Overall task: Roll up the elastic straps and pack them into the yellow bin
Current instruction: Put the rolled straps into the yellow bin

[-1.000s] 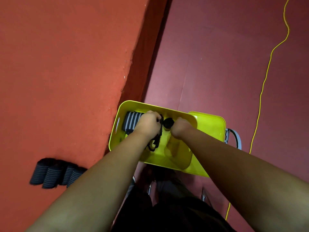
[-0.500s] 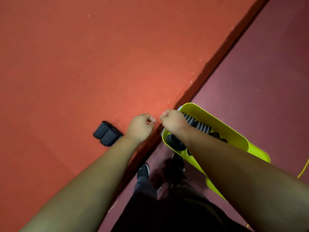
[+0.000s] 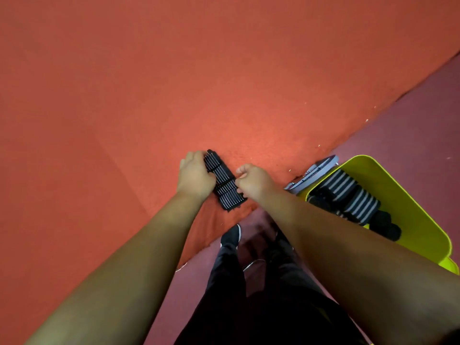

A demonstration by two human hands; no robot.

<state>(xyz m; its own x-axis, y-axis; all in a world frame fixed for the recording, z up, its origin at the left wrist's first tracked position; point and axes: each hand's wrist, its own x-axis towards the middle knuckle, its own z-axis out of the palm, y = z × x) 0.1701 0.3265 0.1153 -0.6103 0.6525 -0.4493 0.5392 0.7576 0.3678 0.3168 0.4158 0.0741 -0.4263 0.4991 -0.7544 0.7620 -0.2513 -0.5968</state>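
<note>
Where the row of rolled straps (image 3: 225, 181) lay near the edge of the orange table (image 3: 124, 95), I saw the left hand (image 3: 196, 175) curled round its far left side and the right hand (image 3: 254, 181) gripping its right side with bent fingers. Further striped rolls (image 3: 358, 202) lay in the yellow bin (image 3: 398, 185), right of the table.

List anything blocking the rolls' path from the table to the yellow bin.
Nothing visible does. The left hand and right hand hold the rolls on the table; the bin stands open to their right, only partly filled.
</note>
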